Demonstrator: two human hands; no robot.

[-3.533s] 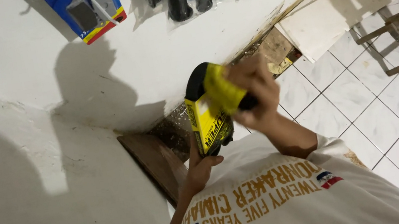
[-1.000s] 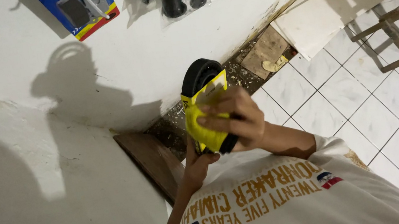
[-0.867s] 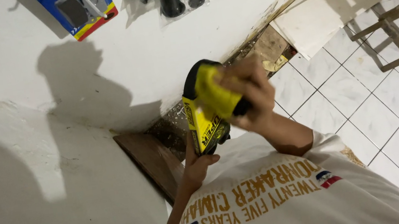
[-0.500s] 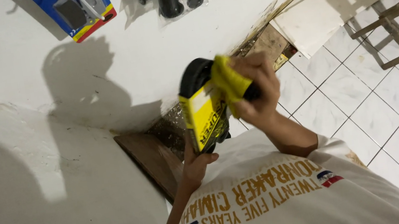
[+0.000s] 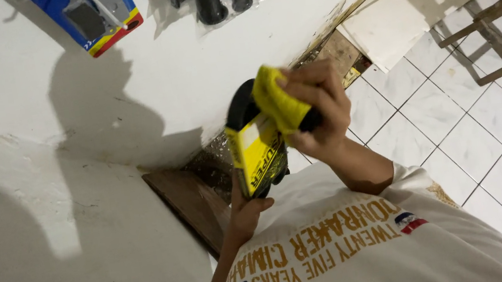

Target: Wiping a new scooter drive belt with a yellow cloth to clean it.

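Right hand [image 5: 320, 113] presses yellow cloth [image 5: 278, 103] on boxed tool [image 5: 255, 144] (left hand [image 5: 248, 208] gripping below); packaged goods [image 5: 103, 13] hang nearby.

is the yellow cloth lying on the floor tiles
No, the right hand presses the yellow cloth against the black and yellow tool, which the left hand holds from below.

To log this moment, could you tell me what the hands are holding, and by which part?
The left hand grips the yellow-and-black tool by its lower end; the right hand presses a yellow cloth against its top.
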